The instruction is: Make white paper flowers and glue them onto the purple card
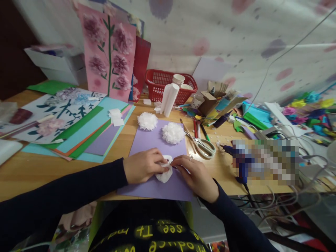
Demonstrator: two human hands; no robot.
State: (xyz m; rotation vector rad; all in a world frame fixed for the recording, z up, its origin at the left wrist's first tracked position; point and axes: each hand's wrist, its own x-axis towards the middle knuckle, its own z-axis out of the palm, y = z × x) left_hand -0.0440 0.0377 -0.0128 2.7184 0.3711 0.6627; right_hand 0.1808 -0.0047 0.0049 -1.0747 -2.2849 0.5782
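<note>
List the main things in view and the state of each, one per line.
Left hand, pinching the paper
Right hand, fingers together at the paper
Paper, loosely bunched
Purple sheet, lying flat
Left flower, fluffed out
Right flower, fluffed out
Roll, wound, on end
Scissors, lying down
Basket, upright
Pink picture, propped up

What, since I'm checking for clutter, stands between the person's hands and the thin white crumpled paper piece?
Nothing visible: the left hand and right hand both touch the thin white crumpled paper piece over the flat purple paper sheet. The nearer fluffy white paper pompom sits beyond them, not between.
</note>
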